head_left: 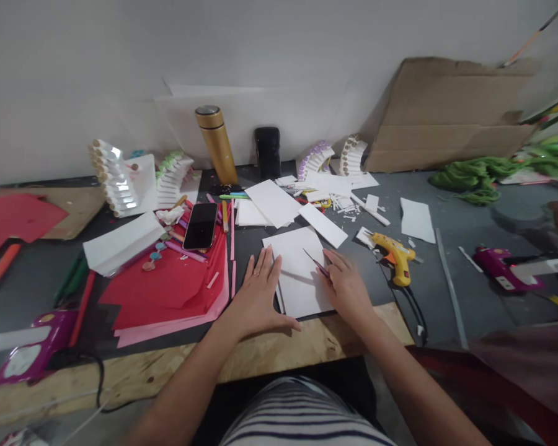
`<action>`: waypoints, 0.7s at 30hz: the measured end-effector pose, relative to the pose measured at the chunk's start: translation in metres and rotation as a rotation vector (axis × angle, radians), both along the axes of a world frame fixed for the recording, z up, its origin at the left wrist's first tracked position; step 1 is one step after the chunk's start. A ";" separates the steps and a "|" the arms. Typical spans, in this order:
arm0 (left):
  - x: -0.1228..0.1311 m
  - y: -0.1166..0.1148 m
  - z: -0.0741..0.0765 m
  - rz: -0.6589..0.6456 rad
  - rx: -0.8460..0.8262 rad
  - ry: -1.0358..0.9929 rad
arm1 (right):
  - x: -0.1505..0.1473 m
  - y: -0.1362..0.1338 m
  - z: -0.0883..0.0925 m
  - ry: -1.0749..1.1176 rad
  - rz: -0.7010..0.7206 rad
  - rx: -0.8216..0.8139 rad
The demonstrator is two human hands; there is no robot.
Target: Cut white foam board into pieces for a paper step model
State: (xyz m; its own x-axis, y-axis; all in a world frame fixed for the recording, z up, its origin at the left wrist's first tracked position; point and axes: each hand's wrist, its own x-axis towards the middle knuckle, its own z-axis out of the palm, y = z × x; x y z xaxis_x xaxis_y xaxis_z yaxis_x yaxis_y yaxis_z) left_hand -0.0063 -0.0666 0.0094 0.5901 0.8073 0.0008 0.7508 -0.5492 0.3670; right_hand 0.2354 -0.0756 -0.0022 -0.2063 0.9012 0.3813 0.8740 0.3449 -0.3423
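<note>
In front of me a stack of white paper point(302, 291) lies at the table's near edge. My left hand point(255, 288) rests flat along the paper's left side, fingers spread and thumb stretched toward the near edge. My right hand point(346, 285) is closed around a slim, dark pointed tool point(317, 262) at the right side of the sheet. Its tip points up and left over the paper. I cannot tell whether it is a blade, scissors or tweezers, as the fingers cover its back part.
Right of the paper lies a yellow glue gun point(397, 254) with its cord. To the left are red sheets point(167, 288) and a phone point(200, 226). Behind stand a gold bottle point(218, 145), white paper scraps point(323, 226) and brown cardboard point(446, 118). A purple glue gun point(509, 269) sits far right.
</note>
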 end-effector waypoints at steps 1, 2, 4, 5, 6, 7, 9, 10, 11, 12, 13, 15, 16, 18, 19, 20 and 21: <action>-0.001 0.000 0.001 -0.001 -0.014 0.007 | -0.001 0.003 0.000 -0.007 -0.006 -0.003; -0.001 0.000 0.002 0.000 -0.021 0.014 | -0.001 0.006 0.001 -0.013 -0.011 -0.005; -0.001 0.001 0.002 0.014 -0.011 0.020 | -0.001 0.011 0.003 -0.012 -0.003 -0.005; 0.000 0.001 0.001 0.026 0.005 0.019 | 0.000 0.014 0.003 0.004 0.009 -0.002; 0.000 0.002 0.000 0.037 0.025 0.016 | 0.001 0.016 0.004 0.034 0.022 0.000; 0.000 0.002 -0.001 0.048 0.046 0.011 | 0.003 0.018 0.004 0.074 0.032 0.002; 0.001 0.003 -0.003 0.066 0.081 0.003 | 0.006 0.021 0.004 0.160 0.035 0.004; 0.001 0.003 -0.004 0.073 0.092 0.001 | 0.006 0.021 0.004 0.195 0.033 0.000; 0.001 0.003 -0.004 0.080 0.100 -0.001 | 0.007 0.021 0.004 0.220 0.032 -0.009; 0.001 0.002 -0.003 0.086 0.106 -0.002 | 0.006 0.021 0.004 0.237 0.033 -0.020; 0.000 0.002 -0.003 0.090 0.109 -0.003 | 0.006 0.020 0.004 0.247 0.036 -0.033; -0.003 0.002 -0.001 0.090 0.105 -0.004 | 0.004 0.017 0.005 0.272 0.035 -0.054; -0.005 0.002 -0.001 0.083 0.099 -0.004 | 0.004 0.016 0.006 0.302 0.021 -0.068; -0.009 0.001 0.000 0.063 0.090 -0.009 | 0.006 0.015 0.007 0.424 -0.056 -0.112; -0.012 0.001 0.000 0.053 0.089 -0.013 | 0.008 0.014 0.007 0.515 -0.123 -0.140; -0.013 0.000 0.000 0.046 0.091 -0.016 | 0.010 0.014 0.008 0.614 -0.203 -0.164; -0.015 0.000 0.000 0.041 0.096 -0.018 | 0.014 0.014 0.009 0.707 -0.285 -0.182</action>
State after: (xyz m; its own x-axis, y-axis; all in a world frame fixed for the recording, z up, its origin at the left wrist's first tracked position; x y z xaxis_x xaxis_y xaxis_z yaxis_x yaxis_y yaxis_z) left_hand -0.0211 -0.0669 0.0093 0.5557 0.8266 0.0892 0.7673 -0.5512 0.3277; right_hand 0.2490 -0.0613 0.0065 0.2791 0.9438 0.1771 0.4738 0.0251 -0.8803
